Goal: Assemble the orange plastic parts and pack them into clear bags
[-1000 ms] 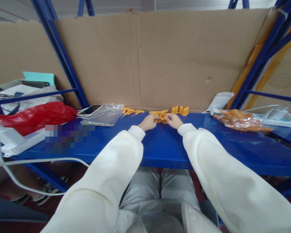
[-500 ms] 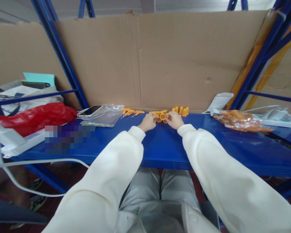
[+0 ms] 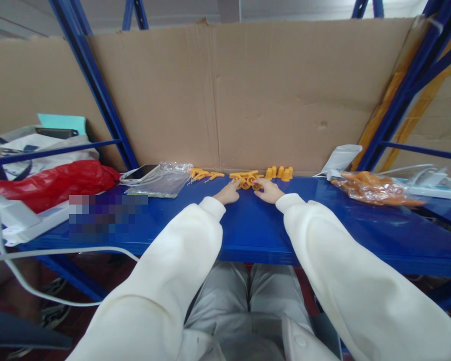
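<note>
My left hand [image 3: 228, 193] and my right hand [image 3: 268, 190] rest on the blue shelf [image 3: 248, 225], both in white sleeves. Between their fingertips lies a small cluster of orange plastic parts [image 3: 248, 181], and each hand pinches at it. The parts are too small to tell apart. Just behind the right hand stands a row of small orange caps [image 3: 280, 172]. To the left of the cluster lie more orange pieces [image 3: 203, 174] with short chains.
A clear plastic bag [image 3: 161, 179] and a phone [image 3: 140, 171] lie at left, beside a red bag [image 3: 56, 183]. A bag of orange parts [image 3: 372, 187] and a white pouch [image 3: 340, 158] lie at right. A cardboard sheet [image 3: 248, 95] backs the shelf. A white cable [image 3: 41, 250] hangs at left.
Both hands have slid slightly forward and flattened lower onto the shelf, still working the orange cluster between them. Nothing else has moved.
</note>
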A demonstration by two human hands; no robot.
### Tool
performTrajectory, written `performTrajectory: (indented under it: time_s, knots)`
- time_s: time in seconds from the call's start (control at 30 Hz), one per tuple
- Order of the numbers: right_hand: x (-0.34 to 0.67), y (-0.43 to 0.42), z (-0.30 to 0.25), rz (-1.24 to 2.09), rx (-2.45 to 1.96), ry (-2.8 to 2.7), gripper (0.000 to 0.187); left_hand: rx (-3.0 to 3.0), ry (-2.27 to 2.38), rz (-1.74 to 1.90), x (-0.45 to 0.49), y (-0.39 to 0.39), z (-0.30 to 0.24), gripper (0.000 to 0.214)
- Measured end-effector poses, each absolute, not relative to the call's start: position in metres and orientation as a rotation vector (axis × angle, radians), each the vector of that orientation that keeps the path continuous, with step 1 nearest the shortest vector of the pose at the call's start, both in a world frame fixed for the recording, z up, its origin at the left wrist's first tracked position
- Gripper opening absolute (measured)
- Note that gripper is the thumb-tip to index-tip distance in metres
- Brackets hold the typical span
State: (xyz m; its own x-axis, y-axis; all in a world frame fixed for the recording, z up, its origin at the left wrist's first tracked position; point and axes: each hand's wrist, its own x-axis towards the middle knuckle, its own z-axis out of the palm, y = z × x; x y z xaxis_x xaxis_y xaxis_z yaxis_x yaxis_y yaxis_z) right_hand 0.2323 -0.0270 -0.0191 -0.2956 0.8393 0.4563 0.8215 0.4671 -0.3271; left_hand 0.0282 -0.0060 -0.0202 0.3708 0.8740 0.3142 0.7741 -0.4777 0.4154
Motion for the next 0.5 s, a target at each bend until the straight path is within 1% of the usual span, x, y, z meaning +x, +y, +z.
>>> performTrajectory:
  time_s: [0.1, 0.2, 0.27, 0.5]
  knots:
    - [0.232, -0.025, -0.020, 0.067, -1.363, -2.137, 0.042, 2.403, 1.530, 0.704, 0.027, -0.003, -0.022, 0.073]
    - [0.235, -0.020, -0.020, 0.055, -1.340, -2.072, 0.034, 2.366, 1.600, 0.674, 0.029, -0.003, -0.022, 0.072]
    - [0.238, -0.015, -0.020, 0.039, -1.311, -2.015, 0.032, 2.355, 1.618, 0.662, 0.031, -0.005, -0.021, 0.072]
    - [0.244, -0.009, -0.021, 0.088, -1.327, -1.993, 0.039, 2.344, 1.578, 0.604, 0.036, -0.020, -0.012, 0.072]
